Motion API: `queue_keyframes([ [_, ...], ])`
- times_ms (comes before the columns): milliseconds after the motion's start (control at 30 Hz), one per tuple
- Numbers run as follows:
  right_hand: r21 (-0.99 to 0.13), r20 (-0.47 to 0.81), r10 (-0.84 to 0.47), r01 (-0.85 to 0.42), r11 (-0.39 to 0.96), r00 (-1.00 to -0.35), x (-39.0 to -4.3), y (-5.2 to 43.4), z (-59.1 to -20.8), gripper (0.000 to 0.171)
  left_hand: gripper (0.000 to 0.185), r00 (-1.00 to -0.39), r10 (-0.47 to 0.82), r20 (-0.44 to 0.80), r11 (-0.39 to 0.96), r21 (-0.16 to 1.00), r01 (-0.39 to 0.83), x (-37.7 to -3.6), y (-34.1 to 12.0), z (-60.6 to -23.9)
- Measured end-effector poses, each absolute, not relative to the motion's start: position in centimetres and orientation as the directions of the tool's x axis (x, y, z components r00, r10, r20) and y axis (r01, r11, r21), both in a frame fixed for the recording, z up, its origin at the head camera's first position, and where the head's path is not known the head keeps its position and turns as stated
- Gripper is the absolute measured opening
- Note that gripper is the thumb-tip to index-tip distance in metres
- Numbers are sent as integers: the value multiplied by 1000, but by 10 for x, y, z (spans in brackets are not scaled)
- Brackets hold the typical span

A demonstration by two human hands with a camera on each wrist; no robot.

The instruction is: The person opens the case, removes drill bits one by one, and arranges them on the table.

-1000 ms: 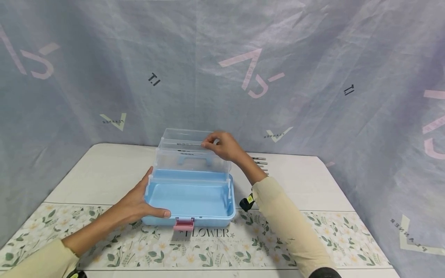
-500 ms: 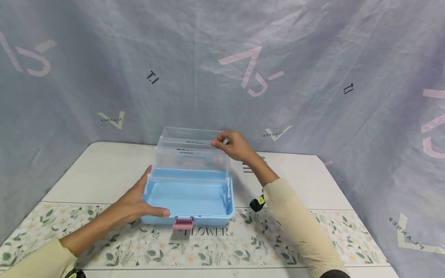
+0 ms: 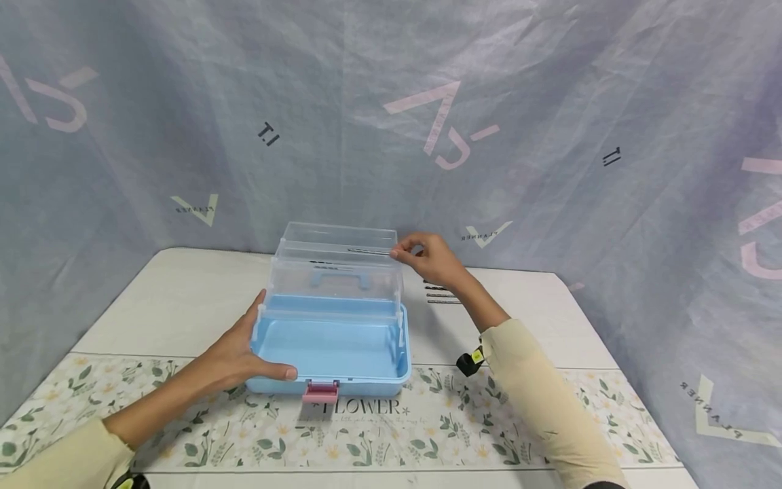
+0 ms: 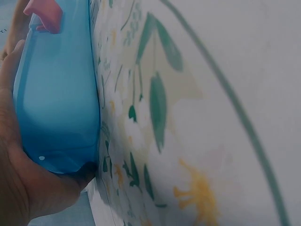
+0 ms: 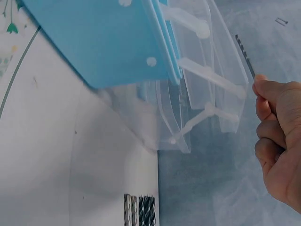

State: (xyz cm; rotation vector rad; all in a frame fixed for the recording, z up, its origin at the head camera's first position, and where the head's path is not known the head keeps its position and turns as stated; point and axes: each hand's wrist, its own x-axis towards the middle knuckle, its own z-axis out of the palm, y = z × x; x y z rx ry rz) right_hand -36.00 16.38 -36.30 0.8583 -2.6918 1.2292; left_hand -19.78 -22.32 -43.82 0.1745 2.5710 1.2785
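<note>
My left hand (image 3: 241, 356) grips the left end of a light-blue toolbox (image 3: 379, 388), thumb along the front rim and fingers along the side. In the left wrist view the hand (image 4: 28, 174) spans the box's corner. The clear lid and trays (image 3: 336, 234) are raised behind the box's blue bottom. My right hand (image 3: 430, 258) pinches a thin drill bit (image 3: 366, 252) by one end, above the right side of the raised trays. In the right wrist view the bit's fluted tip (image 5: 241, 44) points away from the fingers. Dark drill bits (image 3: 324, 263) show in a clear tray.
Several more drill bits (image 3: 440, 295) lie in a row on the white table, right of the box; the forearm partly covers them. A pink latch (image 3: 320, 392) hangs open at the box's front. A grey printed cloth (image 3: 342, 122) hangs behind the table.
My right hand has moved to the right with the drill bit, from over the middle of the raised trays to their right edge. The left hand has stayed on the box.
</note>
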Motion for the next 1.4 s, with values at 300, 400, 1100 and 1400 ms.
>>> queue_keyframes([
  [300, -680, 269, -436, -490, 545, -859, -359, 184, -366, 21, 169, -957, 228, -178, 596, 803, -7, -198, -223, -440],
  [400, -676, 267, -425, -483, 557, -865, -357, 190, -365, 22, 169, -958, 230, -172, 596, 803, -1, -199, -223, -440],
  [1100, -673, 249, -373, -437, 597, -894, -354, 223, -364, 27, 170, -963, 219, -156, 606, 795, 9, -199, -222, -442],
  [1400, -681, 242, -364, -425, 596, -899, -350, 238, -367, 24, 169, -961, 220, -166, 601, 799, 0, -198, -222, -441],
])
